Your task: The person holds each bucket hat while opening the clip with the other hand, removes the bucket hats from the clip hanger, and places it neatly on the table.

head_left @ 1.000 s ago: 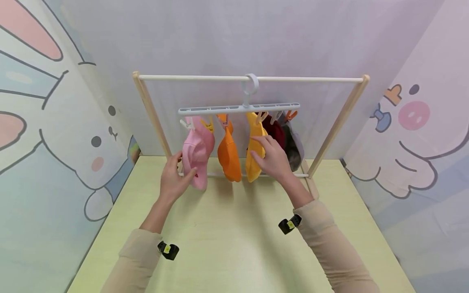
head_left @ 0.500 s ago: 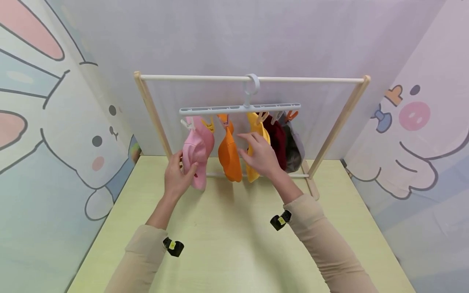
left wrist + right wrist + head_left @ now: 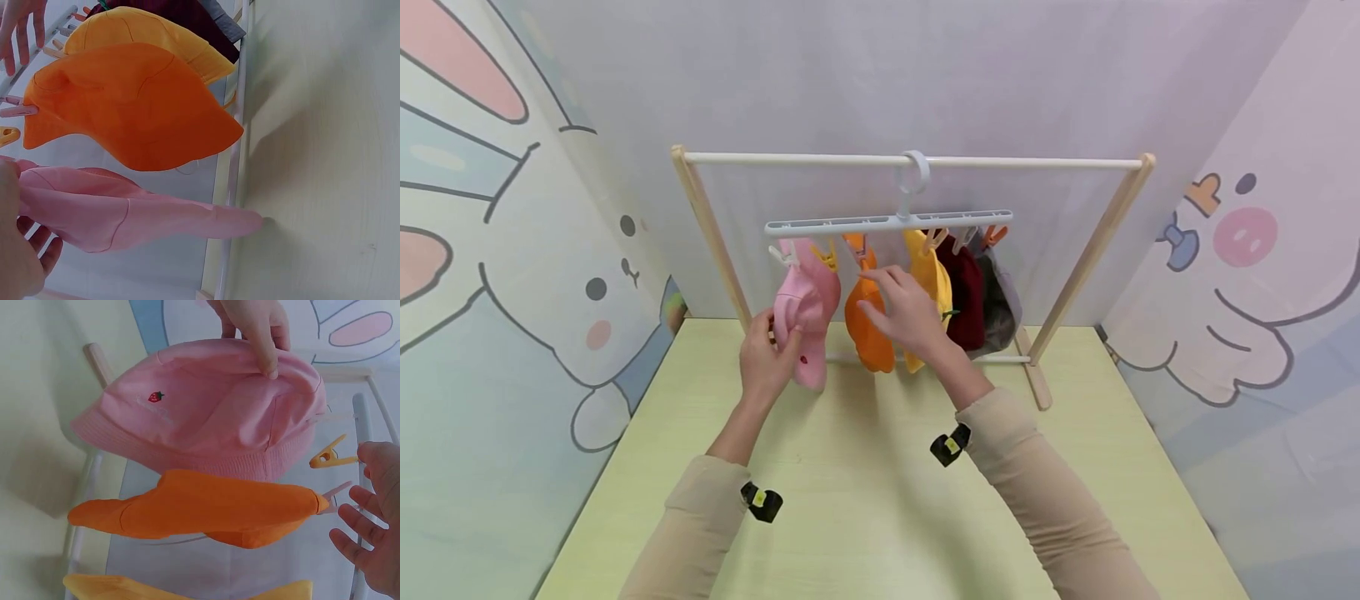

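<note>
A pink bucket hat (image 3: pixel 808 325) with a small strawberry mark (image 3: pixel 155 397) hangs from a white clip (image 3: pixel 785 254) and a yellow clip (image 3: pixel 826 257). My left hand (image 3: pixel 765 358) holds its crown, thumb on one face and fingers behind. An orange bucket hat (image 3: pixel 865 333) hangs beside it from a light pink clip (image 3: pixel 337 497). Raised over that hat in the head view, my right hand (image 3: pixel 904 312) has loosely spread fingers and holds nothing. The right wrist view shows its fingertips close to the yellow and pink clips; whether they touch is unclear.
The hanger (image 3: pixel 842 226) hooks over the white rod (image 3: pixel 1030 162) of a wooden-sided rack (image 3: pixel 1093 254). Yellow (image 3: pixel 928 267), dark red (image 3: pixel 966 292) and grey (image 3: pixel 1002 304) hats hang to the right. A light wood table (image 3: pixel 827 500) lies beneath, with printed curtains around.
My right hand has moved left, from the yellow hat across to the orange one. My left hand stays on the pink hat, its forearm shifted slightly right.
</note>
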`<state>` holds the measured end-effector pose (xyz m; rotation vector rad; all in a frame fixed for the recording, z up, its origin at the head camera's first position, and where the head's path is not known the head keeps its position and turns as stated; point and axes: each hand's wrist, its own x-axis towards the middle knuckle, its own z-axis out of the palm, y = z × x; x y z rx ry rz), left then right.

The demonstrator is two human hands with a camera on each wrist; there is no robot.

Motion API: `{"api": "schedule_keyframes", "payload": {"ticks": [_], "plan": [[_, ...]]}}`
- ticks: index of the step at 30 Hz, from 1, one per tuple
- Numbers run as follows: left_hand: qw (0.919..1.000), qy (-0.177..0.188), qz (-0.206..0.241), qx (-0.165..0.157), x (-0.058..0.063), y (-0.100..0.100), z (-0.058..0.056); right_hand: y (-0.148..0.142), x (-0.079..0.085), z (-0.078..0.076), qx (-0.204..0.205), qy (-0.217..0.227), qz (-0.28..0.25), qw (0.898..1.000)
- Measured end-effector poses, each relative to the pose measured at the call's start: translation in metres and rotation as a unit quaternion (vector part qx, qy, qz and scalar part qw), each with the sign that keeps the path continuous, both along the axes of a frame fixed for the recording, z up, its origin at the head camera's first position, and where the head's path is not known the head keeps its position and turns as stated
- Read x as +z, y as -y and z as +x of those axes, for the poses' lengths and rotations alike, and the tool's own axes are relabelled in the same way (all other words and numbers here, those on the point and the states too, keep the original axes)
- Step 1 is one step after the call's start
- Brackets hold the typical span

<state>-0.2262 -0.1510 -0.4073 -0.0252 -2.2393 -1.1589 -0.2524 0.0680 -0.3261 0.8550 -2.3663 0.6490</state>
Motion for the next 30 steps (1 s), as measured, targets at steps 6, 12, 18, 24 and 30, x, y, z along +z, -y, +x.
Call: {"api": "schedule_keyframes", "payload": {"ticks": [6, 12, 18, 24, 30], "plan": [[0.9998, -0.015, -0.012, 0.009, -0.001, 0.000, 0.000, 0.010, 0.004, 0.000, 0.001, 0.017, 0.004, 1.000], [0.9995, -0.007, -0.026, 0.013, 0.001, 0.001, 0.003, 0.016, 0.005, -0.001, 0.001, 0.025, 0.005, 1.000], [0.9994, 0.002, -0.033, 0.012, 0.002, 0.002, 0.007, 0.023, 0.004, 0.000, 0.002, 0.039, -0.005, 0.999], [0.9985, -0.014, -0.051, 0.009, 0.003, 0.001, 0.012, 0.028, 0.003, 0.002, 0.001, 0.057, -0.016, 0.998], [0.9970, -0.037, -0.067, 0.003, 0.003, -0.002, 0.016, 0.033, 0.006, 0.004, 0.011, 0.056, -0.025, 0.998]]}}
